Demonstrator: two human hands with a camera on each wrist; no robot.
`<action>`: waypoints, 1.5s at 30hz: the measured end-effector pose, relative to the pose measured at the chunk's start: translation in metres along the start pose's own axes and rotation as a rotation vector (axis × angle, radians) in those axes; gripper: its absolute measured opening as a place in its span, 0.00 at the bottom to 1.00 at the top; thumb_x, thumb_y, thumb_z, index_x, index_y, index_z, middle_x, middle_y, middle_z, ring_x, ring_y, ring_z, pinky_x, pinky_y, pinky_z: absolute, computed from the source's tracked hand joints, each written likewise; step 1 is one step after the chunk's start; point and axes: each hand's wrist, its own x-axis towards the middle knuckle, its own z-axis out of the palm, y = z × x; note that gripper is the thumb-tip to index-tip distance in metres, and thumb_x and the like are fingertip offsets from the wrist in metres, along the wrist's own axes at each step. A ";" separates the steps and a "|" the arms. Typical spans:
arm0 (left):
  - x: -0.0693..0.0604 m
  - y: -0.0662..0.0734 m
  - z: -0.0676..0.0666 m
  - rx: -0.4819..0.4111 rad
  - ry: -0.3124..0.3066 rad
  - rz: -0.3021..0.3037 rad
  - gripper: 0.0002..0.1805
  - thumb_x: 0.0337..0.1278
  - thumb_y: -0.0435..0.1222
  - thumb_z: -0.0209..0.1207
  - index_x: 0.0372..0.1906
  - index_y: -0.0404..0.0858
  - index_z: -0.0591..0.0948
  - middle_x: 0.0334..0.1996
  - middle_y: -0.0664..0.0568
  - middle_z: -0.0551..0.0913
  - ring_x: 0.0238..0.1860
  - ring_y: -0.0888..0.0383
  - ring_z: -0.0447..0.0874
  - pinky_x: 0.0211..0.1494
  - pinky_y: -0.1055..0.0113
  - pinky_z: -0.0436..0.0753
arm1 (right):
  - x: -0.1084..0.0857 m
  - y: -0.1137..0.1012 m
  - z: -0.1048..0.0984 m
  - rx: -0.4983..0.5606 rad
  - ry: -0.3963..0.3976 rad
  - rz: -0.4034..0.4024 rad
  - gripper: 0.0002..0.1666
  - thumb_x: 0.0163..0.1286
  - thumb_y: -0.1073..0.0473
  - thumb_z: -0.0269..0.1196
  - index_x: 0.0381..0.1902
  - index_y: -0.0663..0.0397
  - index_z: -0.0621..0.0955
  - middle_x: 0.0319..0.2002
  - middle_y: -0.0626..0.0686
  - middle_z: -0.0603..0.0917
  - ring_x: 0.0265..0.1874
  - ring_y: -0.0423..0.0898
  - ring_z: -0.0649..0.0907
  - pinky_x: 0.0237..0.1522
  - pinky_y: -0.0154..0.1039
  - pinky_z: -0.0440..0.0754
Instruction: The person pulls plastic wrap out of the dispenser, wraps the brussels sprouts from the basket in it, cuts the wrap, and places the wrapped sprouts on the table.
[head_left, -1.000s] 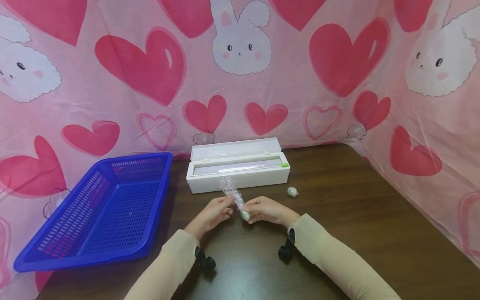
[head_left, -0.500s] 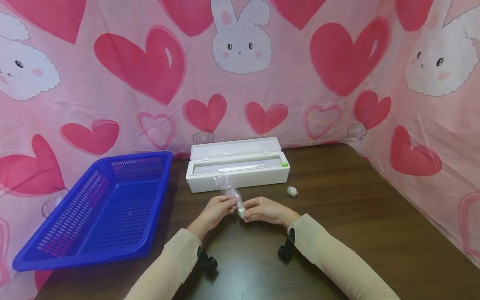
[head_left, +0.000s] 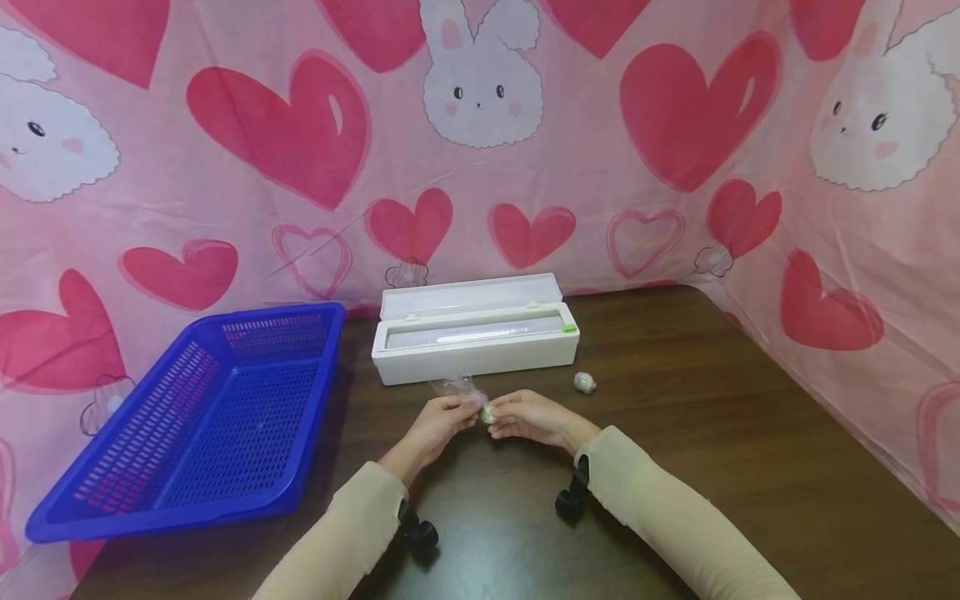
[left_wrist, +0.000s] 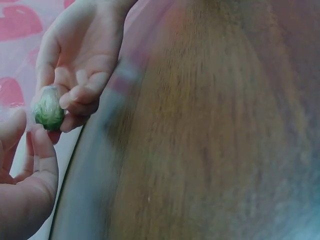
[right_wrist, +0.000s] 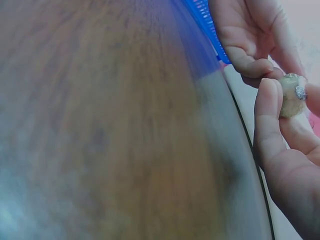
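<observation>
Between both hands is a small round green-and-white thing (left_wrist: 49,111) that looks like a Brussels sprout, wrapped in clear cling film. My left hand (head_left: 438,423) pinches the loose tail of cling film (head_left: 459,387), which sticks up and leftward. The wrapped sprout sits at the fingertips of my right hand (head_left: 531,417), pinched by thumb and fingers. Seen from the right wrist, its side looks paler, with a shiny bunched patch of film. A second small wrapped ball (head_left: 584,382) lies on the table to the right, apart from both hands.
Behind the hands stands a white cling film box (head_left: 480,360), its lid (head_left: 472,298) raised. To the left is a large blue plastic basket (head_left: 300,492) with slotted walls. The brown wooden table (head_left: 720,467) meets a pink heart-and-rabbit curtain (head_left: 570,167) at the back.
The wrapped sprout has turned and risen slightly between the hands. Its film tail, earlier stretched out long toward the box, is now shorter and gathered at my left fingers.
</observation>
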 end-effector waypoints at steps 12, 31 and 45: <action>-0.003 0.006 0.004 0.083 -0.071 0.003 0.19 0.55 0.29 0.59 0.52 0.25 0.76 0.58 0.38 0.70 0.49 0.53 0.75 0.51 0.61 0.74 | -0.001 0.000 -0.004 0.036 -0.007 -0.011 0.11 0.72 0.65 0.49 0.39 0.62 0.78 0.33 0.55 0.81 0.31 0.45 0.81 0.40 0.38 0.79; -0.005 0.006 0.005 0.184 -0.103 -0.008 0.24 0.59 0.37 0.58 0.57 0.29 0.73 0.48 0.44 0.79 0.40 0.59 0.76 0.47 0.63 0.74 | 0.000 -0.001 -0.001 -0.018 -0.058 -0.022 0.28 0.74 0.52 0.46 0.63 0.65 0.60 0.33 0.55 0.80 0.30 0.45 0.80 0.36 0.39 0.79; -0.007 0.008 0.004 0.063 -0.161 0.014 0.15 0.66 0.34 0.49 0.43 0.23 0.77 0.29 0.53 0.74 0.31 0.62 0.73 0.41 0.69 0.73 | -0.002 -0.005 -0.007 -0.147 -0.058 -0.036 0.31 0.71 0.58 0.52 0.68 0.58 0.59 0.25 0.50 0.74 0.20 0.40 0.73 0.24 0.34 0.76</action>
